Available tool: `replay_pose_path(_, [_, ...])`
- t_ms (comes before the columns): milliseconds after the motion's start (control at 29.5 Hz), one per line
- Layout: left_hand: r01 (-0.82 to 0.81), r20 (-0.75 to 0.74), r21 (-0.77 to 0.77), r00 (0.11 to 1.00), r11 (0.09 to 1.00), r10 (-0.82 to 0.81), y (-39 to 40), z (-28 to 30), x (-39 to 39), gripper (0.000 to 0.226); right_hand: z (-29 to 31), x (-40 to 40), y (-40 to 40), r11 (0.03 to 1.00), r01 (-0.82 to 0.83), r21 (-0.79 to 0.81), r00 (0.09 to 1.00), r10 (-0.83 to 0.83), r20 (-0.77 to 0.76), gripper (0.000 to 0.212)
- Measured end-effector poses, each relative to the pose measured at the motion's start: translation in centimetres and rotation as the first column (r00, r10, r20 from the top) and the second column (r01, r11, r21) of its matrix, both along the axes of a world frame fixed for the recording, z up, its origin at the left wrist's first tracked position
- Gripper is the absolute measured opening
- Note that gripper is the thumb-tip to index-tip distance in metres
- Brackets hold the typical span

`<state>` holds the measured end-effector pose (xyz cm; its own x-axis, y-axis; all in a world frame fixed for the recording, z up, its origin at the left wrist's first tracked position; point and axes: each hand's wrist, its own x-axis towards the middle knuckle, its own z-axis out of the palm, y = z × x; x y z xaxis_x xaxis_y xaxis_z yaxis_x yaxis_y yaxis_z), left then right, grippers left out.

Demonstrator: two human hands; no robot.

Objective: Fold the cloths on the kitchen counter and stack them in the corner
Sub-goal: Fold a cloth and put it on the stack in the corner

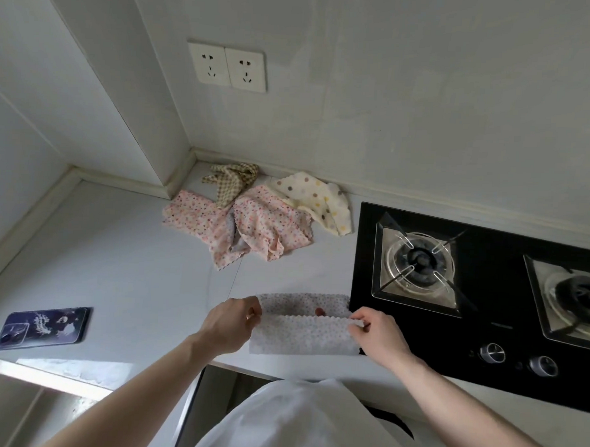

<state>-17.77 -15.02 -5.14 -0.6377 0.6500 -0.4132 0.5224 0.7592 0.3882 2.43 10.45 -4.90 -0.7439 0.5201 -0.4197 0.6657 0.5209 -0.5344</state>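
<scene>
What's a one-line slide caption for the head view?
Both hands, left hand and right hand, pinch a grey dotted cloth mid-fold on the counter; unfolded cloths wait near the corner.

No readable text anywhere. Faint marking on black hob front edge, above the knobs, too blurred to read. Phone back shows graphics only.

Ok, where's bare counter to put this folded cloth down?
Bare counter lies between the phone and the pink cloths. The corner is crowded with loose cloths, and the stove fills the right.
</scene>
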Motion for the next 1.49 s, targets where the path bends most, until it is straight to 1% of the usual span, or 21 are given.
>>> replay_pose_path(102, [-0.022, -0.002, -0.038, 1.0, 0.999, 0.022, 0.7, -0.3, -0.9, 0.012, 0.0, -1.5, 0.6, 0.999, 0.047, 0.022, 0.999, -0.047, 0.01, 0.008])
replay_pose_path(238, [-0.015, -0.003, -0.078, 1.0, 0.997, 0.015, 1.6, -0.4, -1.9, 0.014, -0.8, -2.8, 1.2, 0.995, 0.101, 0.013, 0.994, -0.101, 0.03, 0.01])
replay_pose_path(339, [-0.022, -0.003, -0.097, 1.0, 0.995, 0.022, 2.2, -0.5, -2.4, 0.017, -1.2, -3.6, 1.6, 0.995, 0.089, 0.043, 0.994, -0.091, 0.053, 0.014])
replay_pose_path(645, [-0.045, -0.005, -0.13, 0.999, 0.99, 0.045, 3.2, -0.7, -3.6, 0.02, -1.6, -5.9, 1.8, 0.993, 0.082, 0.085, 0.993, -0.089, 0.081, 0.014])
replay_pose_path(679, [-0.047, -0.001, -0.128, 0.999, 0.991, 0.047, 3.3, -0.7, -3.7, 0.022, -1.6, -6.1, 1.8, 0.993, 0.086, 0.084, 0.992, -0.093, 0.082, 0.015])
replay_pose_path(746, [-0.045, -0.013, -0.115, 0.999, 0.992, 0.044, 3.6, -0.7, -3.6, 0.036, -1.5, -6.4, 1.8, 0.991, 0.111, 0.078, 0.989, -0.117, 0.091, 0.022])
replay_pose_path(814, [-0.022, -0.068, -0.087, 0.998, 0.996, 0.016, 3.8, -0.7, -3.0, 0.052, -1.5, -6.4, 1.6, 0.99, 0.126, 0.066, 0.984, -0.133, 0.116, 0.036])
replay_pose_path(848, [-0.004, -0.085, -0.062, 0.996, 0.998, -0.001, 3.9, -0.6, -2.4, 0.054, -1.4, -6.3, 1.4, 0.99, 0.13, 0.061, 0.982, -0.137, 0.131, 0.041])
replay_pose_path(916, [0.064, -0.084, -0.013, 0.994, 0.998, -0.065, 4.0, -0.6, -0.9, 0.048, -1.6, -5.8, 0.8, 0.989, 0.135, 0.06, 0.977, -0.143, 0.156, 0.045])
replay_pose_path(984, [0.139, -0.043, 0.023, 0.99, 0.99, -0.138, 3.9, -0.9, 0.7, 0.04, -2.0, -5.2, 0.0, 0.987, 0.153, 0.052, 0.972, -0.16, 0.172, 0.048])
replay_pose_path(1052, [0.204, 0.008, 0.023, 0.979, 0.979, -0.205, 3.6, -1.3, 2.2, 0.039, -2.5, -4.6, -0.6, 0.976, 0.215, 0.015, 0.958, -0.214, 0.19, 0.053])
replay_pose_path(1120, [0.265, 0.045, -0.011, 0.963, 0.964, -0.264, 3.2, -1.9, 3.2, 0.042, -2.8, -4.3, -1.0, 0.954, 0.299, -0.03, 0.934, -0.286, 0.216, 0.056])
replay_pose_path(1188, [0.301, 0.075, -0.048, 0.952, 0.952, -0.297, 2.6, -2.4, 3.7, 0.045, -2.9, -4.1, -1.2, 0.929, 0.364, -0.07, 0.911, -0.34, 0.235, 0.056])
replay_pose_path(1255, [0.318, 0.085, -0.074, 0.946, 0.945, -0.312, 2.0, -2.6, 3.9, 0.044, -2.9, -4.0, -1.2, 0.919, 0.38, -0.107, 0.904, -0.345, 0.254, 0.056])
replay_pose_path(1323, [0.319, 0.087, -0.073, 0.946, 0.945, -0.312, 1.3, -2.7, 3.9, 0.04, -2.7, -3.9, -1.2, 0.932, 0.344, -0.116, 0.909, -0.299, 0.29, 0.053])
replay_pose_path(1425, [0.306, 0.088, -0.062, 0.95, 0.95, -0.301, 0.2, -2.7, 3.7, 0.034, -2.5, -3.9, -1.7, 0.969, 0.234, -0.075, 0.921, -0.196, 0.338, 0.037])
replay_pose_path(1493, [0.296, 0.091, -0.058, 0.953, 0.953, -0.29, -0.7, -2.7, 3.6, 0.032, -2.6, -4.0, -2.5, 0.976, 0.206, -0.076, 0.924, -0.169, 0.343, 0.03])
